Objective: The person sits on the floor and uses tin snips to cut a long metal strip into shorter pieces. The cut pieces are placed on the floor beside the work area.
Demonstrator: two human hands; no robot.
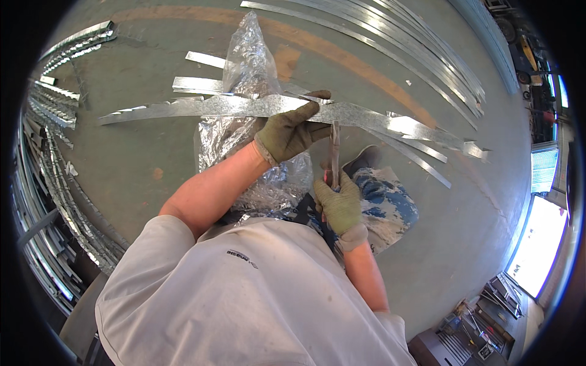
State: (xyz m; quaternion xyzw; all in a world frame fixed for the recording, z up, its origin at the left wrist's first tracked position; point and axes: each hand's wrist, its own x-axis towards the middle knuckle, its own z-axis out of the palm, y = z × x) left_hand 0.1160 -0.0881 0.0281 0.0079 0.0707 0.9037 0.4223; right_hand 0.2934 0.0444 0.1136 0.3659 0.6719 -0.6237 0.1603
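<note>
A long, shiny galvanised metal strip lies crosswise in front of me, with notched ends. My left hand, in an olive work glove, is closed around its middle, thumb on top. My right hand, gloved too, grips a pair of tin snips with a bit of red on the handles. The jaws point away from me and meet the strip's near edge just right of my left fingers; whether they are cutting into it I cannot tell. Beneath the strip is a bundle in crumpled clear plastic wrap.
Shorter metal strips stick out beside the bundle, and others to the right. Long strips lie on the floor at the far right. Notched metal pieces and profiles are piled left. A tool-strewn bench stands lower right.
</note>
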